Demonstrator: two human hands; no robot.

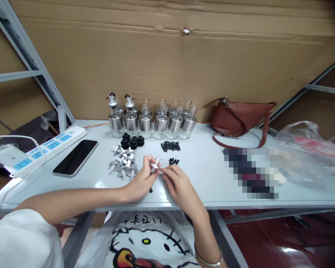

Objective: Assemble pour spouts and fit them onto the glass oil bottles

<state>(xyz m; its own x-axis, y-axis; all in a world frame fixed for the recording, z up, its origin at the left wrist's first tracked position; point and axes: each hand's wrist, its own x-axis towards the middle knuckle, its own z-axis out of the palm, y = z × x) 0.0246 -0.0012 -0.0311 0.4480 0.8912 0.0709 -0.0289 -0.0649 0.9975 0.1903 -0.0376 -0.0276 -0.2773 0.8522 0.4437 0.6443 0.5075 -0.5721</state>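
Observation:
Between thumb and fingers, my left hand [143,179] holds a white and silver bottle pourer spout [156,163]. My right hand [178,182] has its fingertips closed at the right side of that spout; anything tiny pinched there is too small to make out. A small black piece [151,190] lies by my left hand. Left of the hands is a pile of similar pourer spouts [124,162], with black ribbed stoppers [132,142] behind it. Beyond the hands lie a row of slim black levers [171,146] and a cluster of small black parts [174,161].
Glass bottles with steel bands [161,123] stand in rows at the back; two at left carry pourer tops [129,101]. A phone [76,158] and power strip [48,149] lie left. At right are a brown handbag [234,117], a plastic bag [312,156] and a blurred-out patch.

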